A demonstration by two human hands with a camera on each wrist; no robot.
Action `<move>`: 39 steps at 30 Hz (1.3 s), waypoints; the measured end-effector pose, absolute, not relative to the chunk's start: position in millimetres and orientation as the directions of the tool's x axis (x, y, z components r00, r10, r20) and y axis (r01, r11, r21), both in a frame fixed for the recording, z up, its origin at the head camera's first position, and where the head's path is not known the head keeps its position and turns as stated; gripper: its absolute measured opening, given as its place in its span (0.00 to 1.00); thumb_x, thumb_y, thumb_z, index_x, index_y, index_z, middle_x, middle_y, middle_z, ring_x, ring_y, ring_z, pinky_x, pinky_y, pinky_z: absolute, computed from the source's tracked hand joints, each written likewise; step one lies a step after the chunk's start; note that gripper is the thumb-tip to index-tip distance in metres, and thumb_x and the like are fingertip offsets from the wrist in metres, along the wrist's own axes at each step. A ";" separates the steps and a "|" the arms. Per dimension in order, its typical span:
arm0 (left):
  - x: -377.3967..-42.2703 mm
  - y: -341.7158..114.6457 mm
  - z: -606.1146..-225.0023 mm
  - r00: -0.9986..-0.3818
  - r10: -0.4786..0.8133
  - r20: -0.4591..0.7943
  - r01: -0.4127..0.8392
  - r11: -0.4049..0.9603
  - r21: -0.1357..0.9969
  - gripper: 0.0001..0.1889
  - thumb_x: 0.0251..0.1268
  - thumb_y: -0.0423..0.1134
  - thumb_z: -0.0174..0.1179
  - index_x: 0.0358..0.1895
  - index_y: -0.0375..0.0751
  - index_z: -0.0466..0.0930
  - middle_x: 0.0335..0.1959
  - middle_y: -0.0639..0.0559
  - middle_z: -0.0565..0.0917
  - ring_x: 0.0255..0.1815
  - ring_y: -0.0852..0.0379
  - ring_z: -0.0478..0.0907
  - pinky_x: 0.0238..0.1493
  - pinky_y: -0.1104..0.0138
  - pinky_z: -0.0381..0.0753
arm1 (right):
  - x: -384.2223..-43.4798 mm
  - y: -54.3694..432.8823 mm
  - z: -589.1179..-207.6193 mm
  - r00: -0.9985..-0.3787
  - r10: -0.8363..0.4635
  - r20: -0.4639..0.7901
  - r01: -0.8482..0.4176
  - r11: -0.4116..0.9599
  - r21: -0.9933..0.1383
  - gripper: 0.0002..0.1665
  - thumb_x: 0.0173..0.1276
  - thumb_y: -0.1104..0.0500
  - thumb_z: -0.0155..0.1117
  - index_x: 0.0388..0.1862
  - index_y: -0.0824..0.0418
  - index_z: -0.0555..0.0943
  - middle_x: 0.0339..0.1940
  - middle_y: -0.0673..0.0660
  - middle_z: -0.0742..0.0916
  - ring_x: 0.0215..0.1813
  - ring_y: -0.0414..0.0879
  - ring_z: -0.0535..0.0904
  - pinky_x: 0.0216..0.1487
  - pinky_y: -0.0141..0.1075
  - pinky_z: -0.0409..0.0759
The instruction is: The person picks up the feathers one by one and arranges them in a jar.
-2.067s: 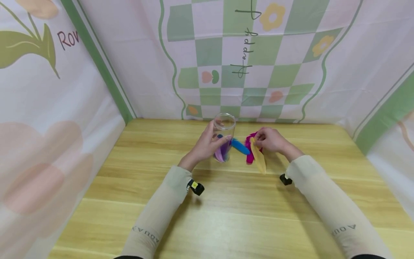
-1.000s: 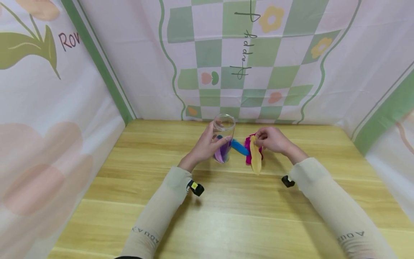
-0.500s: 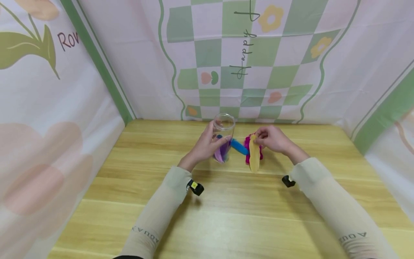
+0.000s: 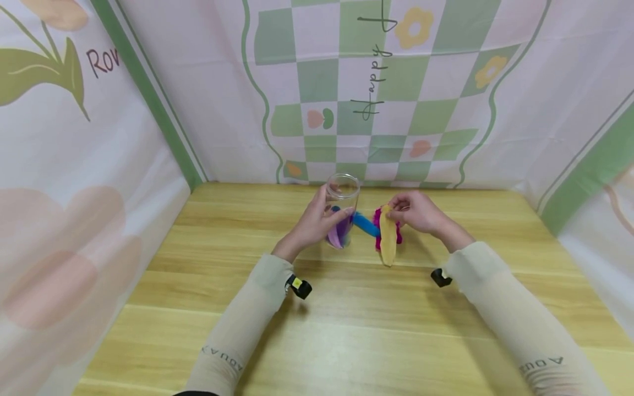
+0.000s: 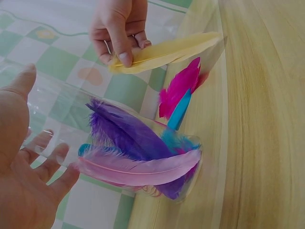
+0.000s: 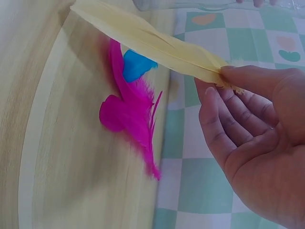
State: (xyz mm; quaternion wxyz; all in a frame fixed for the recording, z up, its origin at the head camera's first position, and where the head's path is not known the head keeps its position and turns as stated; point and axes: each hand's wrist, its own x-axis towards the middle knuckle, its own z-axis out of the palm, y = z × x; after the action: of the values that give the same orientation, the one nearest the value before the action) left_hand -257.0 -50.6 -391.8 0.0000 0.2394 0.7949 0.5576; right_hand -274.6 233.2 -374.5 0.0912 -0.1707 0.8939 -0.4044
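Observation:
My left hand (image 4: 317, 223) grips a tall clear glass (image 4: 344, 190) standing on the table, fingers and thumb around its side. Inside the glass lie several feathers, among them a purple feather (image 5: 131, 131) and a pale pink feather (image 5: 143, 169). To the right, my right hand (image 4: 416, 212) pinches a yellow feather (image 4: 388, 239) by its fluffy end between thumb and fingers. The yellow feather's tip points toward the front of the table. Beneath and behind it, magenta feathers (image 6: 126, 112) lie on the table, with a blue feather (image 4: 366, 224) between them and the glass.
The wooden table (image 4: 346, 330) ends at the back against a hanging cloth (image 4: 317, 77) with green checks and printed flowers. More printed cloth (image 4: 74, 192) hangs along the left and right sides.
The yellow feather has swung from a slant to nearly straight, its tip moving left over the magenta feathers. My left hand and the glass have stayed in place.

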 end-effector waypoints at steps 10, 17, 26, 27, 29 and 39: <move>-256.3 -51.6 -391.5 -0.885 0.380 0.269 0.383 0.265 0.885 0.33 0.74 0.46 0.63 0.73 0.42 0.57 0.71 0.45 0.67 0.73 0.45 0.68 0.71 0.49 0.71 | -272.5 231.1 -373.4 -0.924 -0.383 0.002 -0.254 0.609 -0.752 0.06 0.72 0.66 0.66 0.43 0.70 0.83 0.36 0.63 0.87 0.39 0.61 0.84 0.30 0.35 0.84; -256.4 -51.5 -391.4 -0.886 0.379 0.266 0.377 0.257 0.890 0.34 0.74 0.46 0.64 0.73 0.42 0.57 0.71 0.45 0.67 0.72 0.45 0.68 0.72 0.48 0.71 | -273.8 230.6 -374.7 -0.922 -0.387 0.004 -0.254 0.598 -0.760 0.05 0.71 0.67 0.65 0.42 0.69 0.83 0.36 0.63 0.87 0.41 0.64 0.83 0.32 0.35 0.84; -256.6 -51.6 -392.4 -0.883 0.381 0.273 0.382 0.247 0.891 0.37 0.73 0.45 0.65 0.75 0.38 0.56 0.71 0.42 0.67 0.72 0.44 0.68 0.72 0.47 0.70 | -270.5 227.7 -370.9 -0.919 -0.393 -0.005 -0.243 0.578 -0.779 0.06 0.72 0.68 0.64 0.43 0.72 0.81 0.39 0.66 0.86 0.39 0.54 0.83 0.34 0.32 0.84; -256.7 -51.6 -392.5 -0.882 0.382 0.274 0.383 0.245 0.890 0.37 0.73 0.45 0.65 0.75 0.37 0.56 0.71 0.42 0.67 0.72 0.44 0.68 0.72 0.47 0.70 | -270.1 227.4 -370.3 -0.918 -0.396 -0.005 -0.243 0.573 -0.782 0.06 0.73 0.68 0.64 0.43 0.72 0.80 0.39 0.66 0.86 0.39 0.54 0.84 0.33 0.32 0.84; -257.1 -51.6 -392.7 -0.881 0.384 0.277 0.386 0.243 0.890 0.38 0.73 0.45 0.65 0.75 0.35 0.55 0.71 0.42 0.67 0.72 0.44 0.68 0.72 0.47 0.70 | -269.6 226.9 -369.4 -0.917 -0.400 -0.002 -0.246 0.568 -0.786 0.06 0.73 0.69 0.63 0.43 0.73 0.80 0.38 0.67 0.86 0.38 0.55 0.84 0.33 0.33 0.84; -257.6 -51.1 -393.4 -0.878 0.384 0.285 0.393 0.238 0.888 0.35 0.73 0.43 0.64 0.74 0.39 0.56 0.71 0.44 0.68 0.72 0.45 0.69 0.72 0.48 0.71 | -269.9 225.2 -369.5 -0.918 -0.396 0.011 -0.263 0.587 -0.766 0.06 0.73 0.68 0.64 0.44 0.71 0.81 0.38 0.65 0.87 0.39 0.49 0.83 0.37 0.35 0.83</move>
State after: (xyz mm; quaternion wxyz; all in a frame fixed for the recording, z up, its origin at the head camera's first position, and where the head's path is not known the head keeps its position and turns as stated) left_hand -257.6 -51.1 -393.4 -0.0038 0.2468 0.7869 0.5655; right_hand -269.9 225.2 -369.5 0.0803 -0.1855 0.8872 -0.4148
